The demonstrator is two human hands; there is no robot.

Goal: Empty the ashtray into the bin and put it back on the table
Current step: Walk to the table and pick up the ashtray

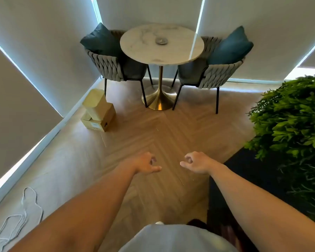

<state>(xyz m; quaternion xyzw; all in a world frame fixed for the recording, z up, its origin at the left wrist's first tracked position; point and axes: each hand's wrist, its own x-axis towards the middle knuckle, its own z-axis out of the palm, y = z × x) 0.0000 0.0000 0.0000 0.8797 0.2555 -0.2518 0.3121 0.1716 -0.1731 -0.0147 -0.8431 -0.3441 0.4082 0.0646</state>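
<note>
Round marble table [162, 51] on a brass pedestal at 12 o'clock, with the metal ashtray [161, 41] resting near its centre. Two woven armchairs [115, 70] with teal cushions [100, 40] flank it at 11 and 1 o'clock. Stacked cardboard boxes [98, 113] at 10 o'clock; leafy plant [291, 120] at 3 o'clock; loose cord [20, 215] at 8 o'clock. Left hand [144, 163] and right hand [195, 162] extended forward, fingers loosely curled, empty, well short of the table. Herringbone wood floor [153, 135]; drawn roller blinds all round.
</note>
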